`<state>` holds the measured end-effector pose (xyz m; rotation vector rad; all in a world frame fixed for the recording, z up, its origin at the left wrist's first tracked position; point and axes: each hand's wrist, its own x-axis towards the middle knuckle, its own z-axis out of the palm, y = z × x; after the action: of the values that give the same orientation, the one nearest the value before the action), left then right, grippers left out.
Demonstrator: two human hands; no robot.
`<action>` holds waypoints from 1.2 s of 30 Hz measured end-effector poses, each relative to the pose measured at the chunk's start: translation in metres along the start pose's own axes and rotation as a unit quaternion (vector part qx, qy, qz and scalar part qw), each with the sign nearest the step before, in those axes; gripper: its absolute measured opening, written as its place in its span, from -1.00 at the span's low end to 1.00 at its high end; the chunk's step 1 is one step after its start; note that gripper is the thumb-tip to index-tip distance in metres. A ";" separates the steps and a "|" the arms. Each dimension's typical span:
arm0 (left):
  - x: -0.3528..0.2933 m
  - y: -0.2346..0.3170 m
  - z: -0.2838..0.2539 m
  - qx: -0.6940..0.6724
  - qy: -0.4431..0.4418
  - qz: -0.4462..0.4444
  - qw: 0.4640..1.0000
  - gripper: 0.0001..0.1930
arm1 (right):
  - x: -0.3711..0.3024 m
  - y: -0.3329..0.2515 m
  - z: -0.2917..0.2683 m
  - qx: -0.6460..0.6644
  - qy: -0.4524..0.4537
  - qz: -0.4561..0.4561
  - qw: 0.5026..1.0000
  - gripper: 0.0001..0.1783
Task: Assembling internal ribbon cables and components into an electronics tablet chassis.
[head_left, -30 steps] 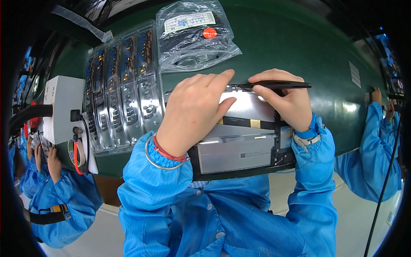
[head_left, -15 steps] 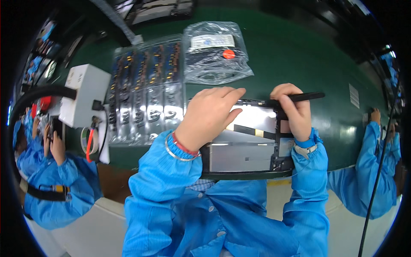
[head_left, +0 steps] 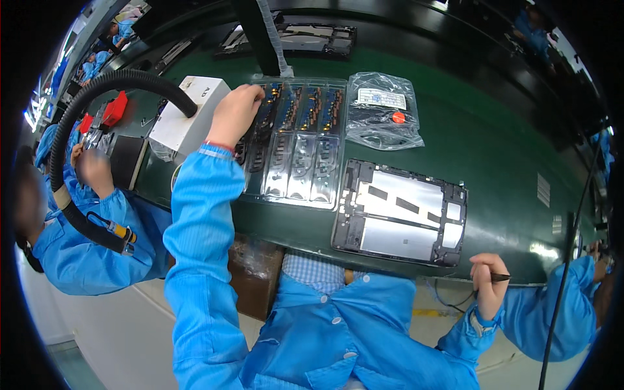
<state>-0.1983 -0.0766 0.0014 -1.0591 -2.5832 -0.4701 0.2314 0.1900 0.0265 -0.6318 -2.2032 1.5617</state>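
Note:
Over the upper left of a clear plastic tray (head_left: 341, 195), my left hand (head_left: 235, 117) reaches down with bent fingers pressed together. Their tips are partly hidden, so what they pinch, if anything, does not show. Small circuit boards (head_left: 312, 107) with blue, orange and black parts sit in the tray's columns. My right hand (head_left: 489, 279) is closed round a slim black pen-like tool (head_left: 500, 277) at the table's near edge. Between my hands an opened tablet (head_left: 398, 240) lies flat, showing silver plates, black strips and a dark frame. Neither hand touches it.
A clear bag (head_left: 383, 133) with a white label and orange dot lies behind the tablet. Left of the tray stand a white box (head_left: 188, 110) and a black corrugated hose (head_left: 55, 149). More tablet frames (head_left: 318, 39) lie at the back. Co-workers in blue sit on both sides.
My left hand has left the tablet for the tray. My right hand has drawn back toward the near right edge, keeping the black tool. The view has shifted, and the tablet now shows whole.

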 end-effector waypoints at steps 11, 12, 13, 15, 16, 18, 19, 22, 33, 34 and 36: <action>0.024 -0.019 0.043 0.069 -0.040 -0.063 0.995 -0.86 | -0.032 -0.007 0.042 0.033 -0.043 -0.007 0.999 -0.81; 0.023 -0.018 0.040 0.067 -0.035 -0.066 0.995 -0.86 | -0.032 -0.008 0.046 0.029 -0.044 -0.011 0.999 -0.81; 0.023 -0.019 0.037 0.073 -0.034 -0.055 0.995 -0.85 | -0.031 -0.009 0.050 0.039 -0.051 -0.017 0.998 -0.81; 0.016 -0.016 0.024 0.080 -0.032 -0.046 0.995 -0.84 | -0.032 -0.015 0.051 0.055 -0.072 0.024 0.996 -0.78; 0.015 -0.007 0.009 0.036 -0.017 -0.066 0.997 -0.84 | -0.030 -0.015 0.055 0.055 -0.069 0.023 0.996 -0.78; 0.000 0.009 -0.026 -0.067 0.038 -0.081 0.994 -0.83 | -0.022 -0.014 0.071 0.084 -0.040 -0.050 0.994 -0.75; -0.014 0.018 -0.046 -0.125 0.077 -0.076 0.986 -0.83 | -0.016 -0.017 0.078 0.070 -0.051 -0.084 0.993 -0.74; -0.069 0.070 -0.093 -0.293 0.247 -0.022 0.924 -0.88 | -0.007 -0.025 0.094 0.109 -0.078 0.010 0.991 -0.75; -0.196 0.179 -0.058 -0.131 0.214 0.307 0.918 -0.86 | -0.001 -0.037 0.149 0.362 -0.168 0.051 0.915 -0.70; -0.196 0.181 -0.054 -0.128 0.210 0.311 0.918 -0.87 | -0.001 -0.034 0.145 0.336 -0.146 0.050 0.929 -0.71; -0.196 0.186 -0.049 -0.126 0.207 0.319 0.916 -0.88 | -0.005 -0.033 0.139 0.309 -0.120 0.048 0.942 -0.72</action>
<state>0.0760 -0.0920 0.0007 -1.5955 -1.7110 -0.7606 0.1567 0.0687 0.0133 -0.3670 -1.6820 2.3319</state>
